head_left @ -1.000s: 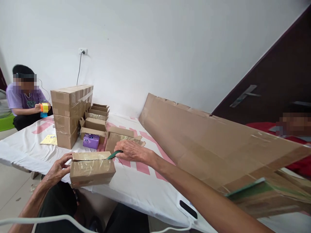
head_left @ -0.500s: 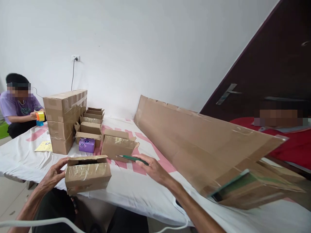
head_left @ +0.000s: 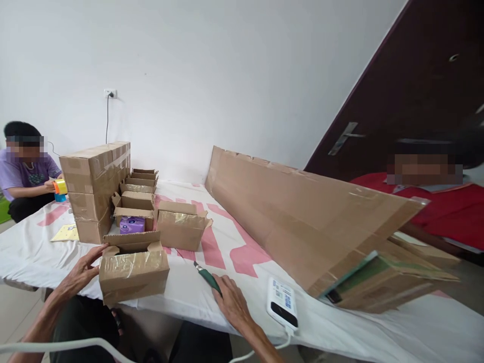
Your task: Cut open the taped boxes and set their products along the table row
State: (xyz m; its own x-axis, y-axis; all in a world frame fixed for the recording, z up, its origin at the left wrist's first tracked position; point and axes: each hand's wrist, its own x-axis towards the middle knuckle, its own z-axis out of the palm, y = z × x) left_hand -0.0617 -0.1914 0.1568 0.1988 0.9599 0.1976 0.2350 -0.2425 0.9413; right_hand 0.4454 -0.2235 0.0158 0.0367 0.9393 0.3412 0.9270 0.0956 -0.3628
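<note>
A small cardboard box (head_left: 134, 277) with clear tape sits at the near table edge, its top flap raised. My left hand (head_left: 81, 272) grips its left side, fingers at the upper edge. Low over the table, to the right of that box, my right hand (head_left: 231, 301) has a green utility knife (head_left: 209, 280) under its fingers, blade pointing away to the left. Just behind, another open cardboard box (head_left: 180, 229) stands beside a purple tissue pack (head_left: 132, 225).
Taped boxes (head_left: 100, 196) are stacked at the left, with several open ones behind. A long cardboard panel (head_left: 287, 217) leans on the right. A white corded device (head_left: 282, 304) lies near my right hand. One person (head_left: 28, 166) sits left, another (head_left: 449, 212) right.
My right hand has moved down and nearer with the knife, away from the box behind. The held box's flap stands more upright. The white device has come into view.
</note>
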